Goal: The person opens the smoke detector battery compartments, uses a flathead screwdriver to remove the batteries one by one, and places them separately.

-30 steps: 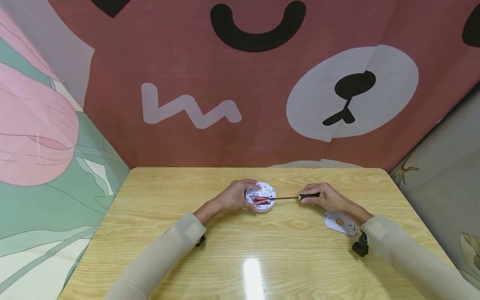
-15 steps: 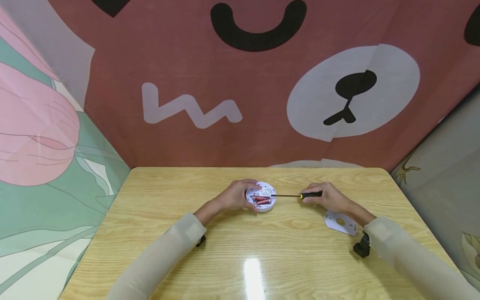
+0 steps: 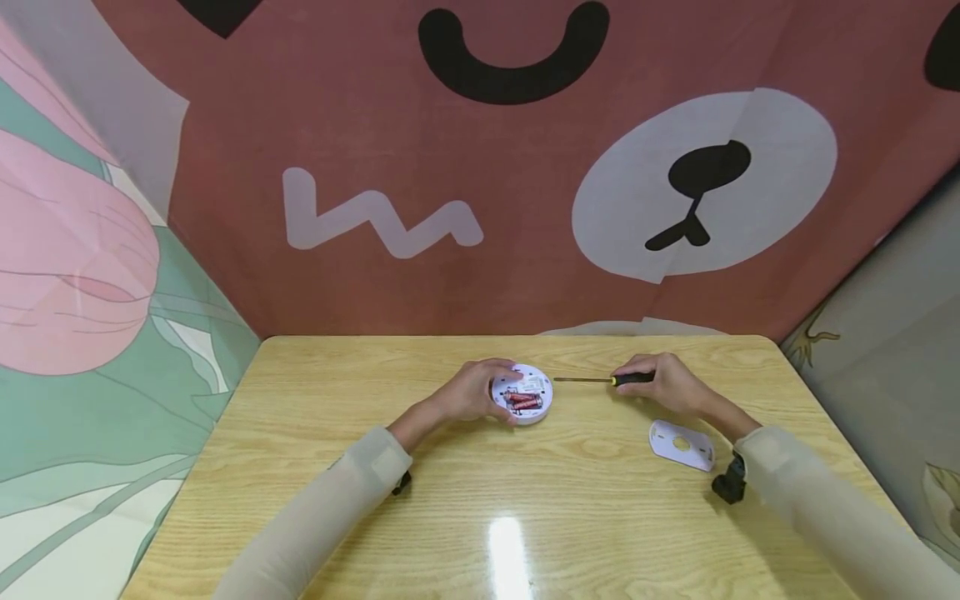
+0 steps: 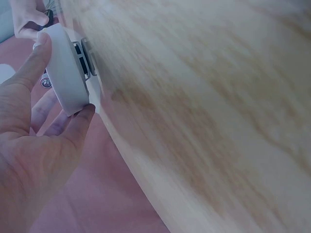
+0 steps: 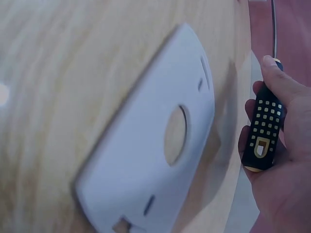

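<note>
My left hand (image 3: 471,390) grips a round white smoke alarm (image 3: 534,380) by its left rim, thumb on the near side and fingers on the far side. Its open back faces up, with red batteries (image 3: 522,401) lying in the compartment. In the left wrist view the alarm (image 4: 68,70) shows edge-on, vents toward the tabletop. A screwdriver (image 3: 633,378) with a black and yellow handle is in my right hand (image 3: 673,387). Its shaft points left and the tip is right by the alarm's right rim. In the right wrist view my fingers wrap the dotted handle (image 5: 265,126).
A flat white mounting plate (image 3: 663,440) with a round hole lies on the wooden table (image 3: 450,517), nearer than my right hand. Behind the table's far edge hangs a reddish-brown cartoon cloth (image 3: 360,292). Floral cloth (image 3: 202,400) covers the left side.
My right hand has drawn back to the right and slightly away, taking the screwdriver tip off the batteries and out past the alarm's rim. My left hand and the alarm stay put.
</note>
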`<action>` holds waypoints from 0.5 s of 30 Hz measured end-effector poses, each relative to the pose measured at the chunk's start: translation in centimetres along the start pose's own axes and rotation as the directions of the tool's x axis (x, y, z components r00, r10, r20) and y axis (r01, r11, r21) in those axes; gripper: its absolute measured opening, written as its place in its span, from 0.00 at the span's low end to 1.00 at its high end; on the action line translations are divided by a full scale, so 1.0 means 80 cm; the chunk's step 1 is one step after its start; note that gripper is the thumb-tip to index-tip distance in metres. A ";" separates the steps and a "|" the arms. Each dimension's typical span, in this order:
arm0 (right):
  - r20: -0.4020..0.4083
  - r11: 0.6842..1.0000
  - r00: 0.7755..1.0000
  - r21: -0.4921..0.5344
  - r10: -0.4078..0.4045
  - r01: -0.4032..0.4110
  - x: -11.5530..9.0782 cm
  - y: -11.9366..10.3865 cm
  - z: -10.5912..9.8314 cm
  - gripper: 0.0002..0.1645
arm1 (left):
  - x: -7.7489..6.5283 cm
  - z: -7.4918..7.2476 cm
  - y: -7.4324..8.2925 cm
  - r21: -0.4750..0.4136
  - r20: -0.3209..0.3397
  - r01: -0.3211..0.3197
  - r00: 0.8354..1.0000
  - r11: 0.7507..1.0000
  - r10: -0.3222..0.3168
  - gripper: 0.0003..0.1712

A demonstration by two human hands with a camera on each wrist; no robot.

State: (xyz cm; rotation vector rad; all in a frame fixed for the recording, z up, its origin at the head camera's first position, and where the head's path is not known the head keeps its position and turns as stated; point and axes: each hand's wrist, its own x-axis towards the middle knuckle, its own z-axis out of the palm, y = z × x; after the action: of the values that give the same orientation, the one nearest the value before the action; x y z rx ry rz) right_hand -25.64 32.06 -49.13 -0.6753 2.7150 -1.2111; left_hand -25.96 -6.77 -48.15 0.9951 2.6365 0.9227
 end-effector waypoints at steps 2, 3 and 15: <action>-0.017 1.000 1.000 -0.027 -0.007 0.006 0.002 0.003 -0.003 0.18 | 0.000 -0.001 0.000 0.006 -0.001 -0.003 1.000 1.000 0.003 0.46; -0.021 0.999 1.000 -0.040 -0.007 0.006 0.003 0.005 -0.005 0.19 | -0.001 -0.001 0.000 0.007 -0.003 -0.007 1.000 1.000 0.007 0.46; -0.029 0.992 0.999 -0.121 0.044 -0.047 0.005 0.025 -0.018 0.19 | -0.004 -0.002 0.003 0.010 -0.004 -0.024 1.000 1.000 0.024 0.45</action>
State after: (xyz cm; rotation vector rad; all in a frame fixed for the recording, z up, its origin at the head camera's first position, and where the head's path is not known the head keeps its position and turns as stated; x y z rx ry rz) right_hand -27.07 34.01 -49.56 -0.6106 2.8281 -1.0594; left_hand -25.61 -6.90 -47.89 1.0307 2.6410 0.9189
